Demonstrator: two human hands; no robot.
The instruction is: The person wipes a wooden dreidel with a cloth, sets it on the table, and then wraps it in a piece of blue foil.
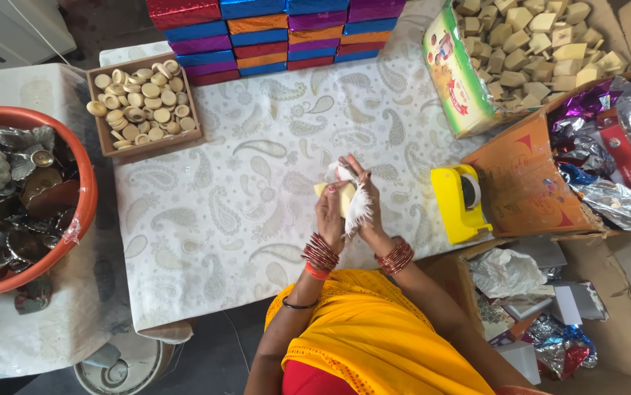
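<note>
Over the tabletop [257, 183], both forearms angle inward, wrists bent. The left hand [329, 213] and right hand [365, 205] meet, fingers clamped on a pale block [342, 194] wrapped in white fluffy netting [358, 211], held just above the cloth.

Both hands, left hand [328, 217] and right hand [366, 205], around a pale yellow block [342, 194] with white fringe [358, 209]

Tablecloth [257, 183]: matt printed cloth. Stacked boxes [279, 33]: glossy foil wrap. Tape dispenser [458, 201]: smooth yellow plastic. Tub [85, 197]: glossy red plastic. Tray [103, 135]: matt wood or card. Tuft [358, 208]: white, fluffy fibre. Wrappers [615, 197]: crinkled metallic foil.
</note>
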